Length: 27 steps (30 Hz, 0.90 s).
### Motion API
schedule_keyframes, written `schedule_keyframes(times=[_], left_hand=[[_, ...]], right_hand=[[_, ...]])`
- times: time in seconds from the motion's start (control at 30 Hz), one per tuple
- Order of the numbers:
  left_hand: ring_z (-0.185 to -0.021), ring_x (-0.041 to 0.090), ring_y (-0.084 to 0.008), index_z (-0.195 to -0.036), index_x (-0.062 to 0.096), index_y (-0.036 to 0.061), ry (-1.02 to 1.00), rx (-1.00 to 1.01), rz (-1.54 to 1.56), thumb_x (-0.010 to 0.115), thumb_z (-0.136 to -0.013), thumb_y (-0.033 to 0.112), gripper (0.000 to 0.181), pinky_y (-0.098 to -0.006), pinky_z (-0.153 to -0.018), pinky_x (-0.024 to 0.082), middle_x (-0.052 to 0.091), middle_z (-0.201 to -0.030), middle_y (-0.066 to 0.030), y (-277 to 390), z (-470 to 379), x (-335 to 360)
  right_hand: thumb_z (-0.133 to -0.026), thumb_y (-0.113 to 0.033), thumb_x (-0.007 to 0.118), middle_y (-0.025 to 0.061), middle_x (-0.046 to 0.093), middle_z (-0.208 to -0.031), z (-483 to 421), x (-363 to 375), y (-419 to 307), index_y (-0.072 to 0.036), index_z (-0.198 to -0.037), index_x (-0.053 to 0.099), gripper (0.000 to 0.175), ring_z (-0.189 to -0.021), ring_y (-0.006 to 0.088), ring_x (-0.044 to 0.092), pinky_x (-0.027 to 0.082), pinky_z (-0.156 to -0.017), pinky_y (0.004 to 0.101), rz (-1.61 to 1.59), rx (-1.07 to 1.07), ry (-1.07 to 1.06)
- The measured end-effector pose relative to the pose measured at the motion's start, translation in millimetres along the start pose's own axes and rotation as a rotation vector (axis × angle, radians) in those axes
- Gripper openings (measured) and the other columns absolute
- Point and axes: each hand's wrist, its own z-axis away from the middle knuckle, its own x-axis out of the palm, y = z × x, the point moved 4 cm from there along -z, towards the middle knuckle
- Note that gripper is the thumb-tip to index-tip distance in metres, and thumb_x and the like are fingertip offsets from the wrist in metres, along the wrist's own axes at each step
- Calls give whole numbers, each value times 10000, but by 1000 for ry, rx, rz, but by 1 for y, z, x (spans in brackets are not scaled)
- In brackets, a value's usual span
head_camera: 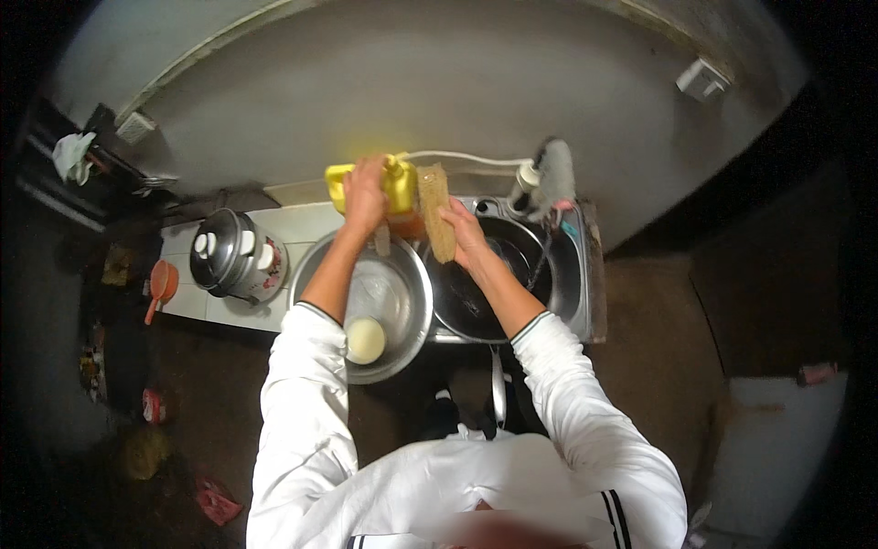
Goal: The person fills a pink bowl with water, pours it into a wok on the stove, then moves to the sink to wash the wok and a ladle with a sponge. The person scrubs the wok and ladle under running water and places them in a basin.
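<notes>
My left hand (367, 195) is closed over the top of a yellow plastic jug (405, 189) standing against the wall behind the basin. In my right hand (468, 233) is a long tan scrubber, apparently a loofah (437, 216), held upright beside the jug. Below my left forearm sits a wide steel basin (405, 295) with a pale yellow round piece (365, 341) in it, perhaps a small bowl. A black frying pan (466, 295) rests over the sink under my right forearm, its handle (499, 391) pointing towards me.
A lidded rice cooker (236, 257) and an orange dipper (162, 281) stand on the tiled counter (185, 298) at left. At the sink's (583, 274) back right, a grey cloth (555, 171) hangs by a white-topped bottle or fitting (527, 177). A white hose (473, 158) runs along the wall.
</notes>
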Motion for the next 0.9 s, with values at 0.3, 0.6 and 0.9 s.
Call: schedule_keyframes(times=[0.3, 0.6, 0.9], left_hand=[[-1157, 572, -348, -1251, 574, 10, 14, -214, 532, 478, -905, -17, 361, -394, -1015, 425, 609, -1218, -204, 69, 161, 0], [-1137, 595, -233, -1322, 504, -61, -737, -917, 1069, 566, -977, 185, 428, -326, -997, 449, 619, -1247, -171, 236, 347, 115], [-936, 608, -143, -1329, 513, 52, -634, -1505, 1174, 566, -980, 317, 441, -281, -818, 508, 634, -1050, -22, 319, 380, 164]], right_hand=[[-906, -188, 653, 62, 642, -1142, 266, -148, -61, -19, -1309, 535, 452, -992, 148, 616, 499, -889, 314, 455, 156, 135], [-925, -161, 599, 64, 648, -1108, 127, -289, -111, -28, -1264, 573, 365, -984, 163, 613, 502, -826, 308, 584, 221, 101], [-901, -76, 582, 104, 648, -1136, 1, -277, -103, 43, -1297, 526, 417, -995, 197, 630, 486, -863, 312, 607, 305, -95]])
